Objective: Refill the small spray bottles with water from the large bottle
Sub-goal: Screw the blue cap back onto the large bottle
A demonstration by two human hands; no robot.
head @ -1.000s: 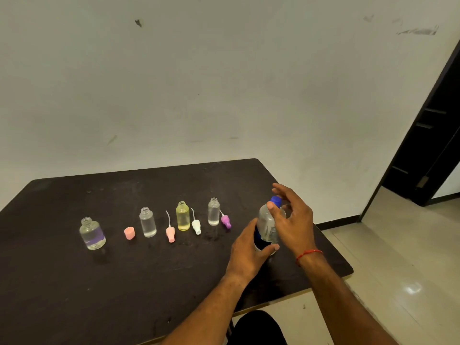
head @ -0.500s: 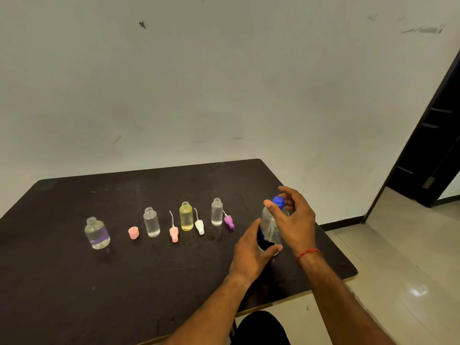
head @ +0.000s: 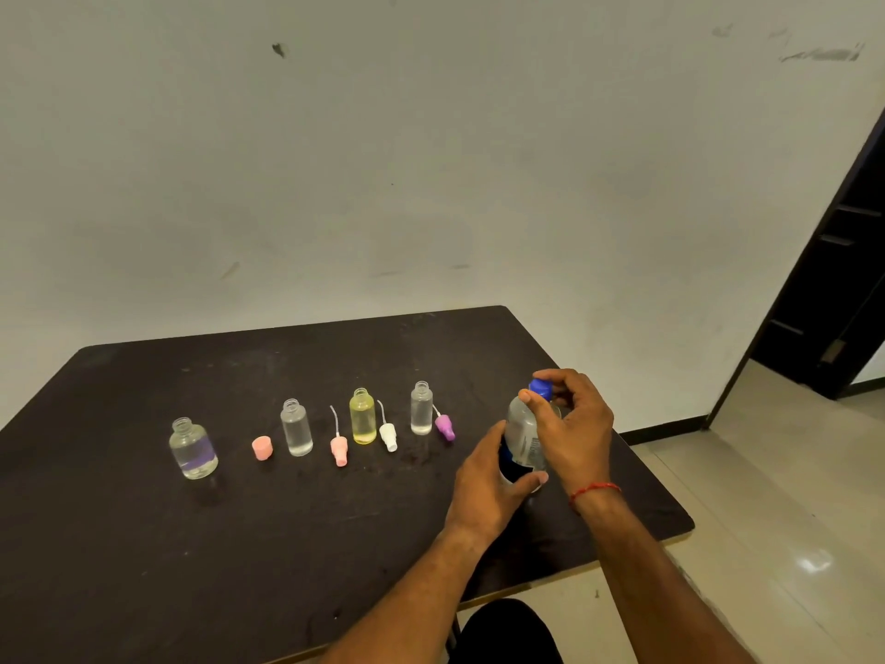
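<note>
Standing uncapped in a row across the middle of the table (head: 143, 543), left to right: squat spray bottle (head: 193, 448), clear spray bottle (head: 296, 427), yellow spray bottle (head: 362, 416), narrow spray bottle (head: 421, 408). Loose pump heads lie between them, the purple pump head (head: 445, 427) rightmost.

Near the table's right edge, my left hand (head: 483, 486) wraps the lower body of the large bottle (head: 524, 433). The bottle's long axis is close to upright; its base is hidden behind my hand.

The blue cap (head: 541, 389) sits at the top of that axis. My right hand (head: 574, 424) reaches it from the right, fingers (head: 531, 399) narrowed and pinching the cap.

Judgement: the cap must turn about the upright axis, with the left hand bracing the body. The narrow spray bottle is the nearest receiver, just left of my left hand.
</note>
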